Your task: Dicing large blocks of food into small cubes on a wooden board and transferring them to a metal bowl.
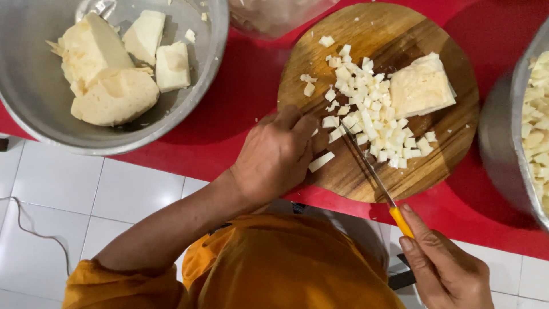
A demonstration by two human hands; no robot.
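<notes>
A round wooden cutting board [440,166] lies on a red table. On it sits a pile of small white cheese cubes [372,109] and an uncut pale block [422,86] at its right. My left hand [274,157] rests at the board's left edge, fingers curled over a few strips of cheese [321,161]. My right hand [443,266] holds a knife by its yellow handle [401,222]. The thin blade [366,163] lies across the board, pointing toward the cube pile.
A large metal bowl [34,97] at the upper left holds several big pale cheese blocks [114,94]. Another metal bowl [503,149] at the right edge holds cut cubes. A clear bag [274,14] lies at the top. White floor tiles show below the table edge.
</notes>
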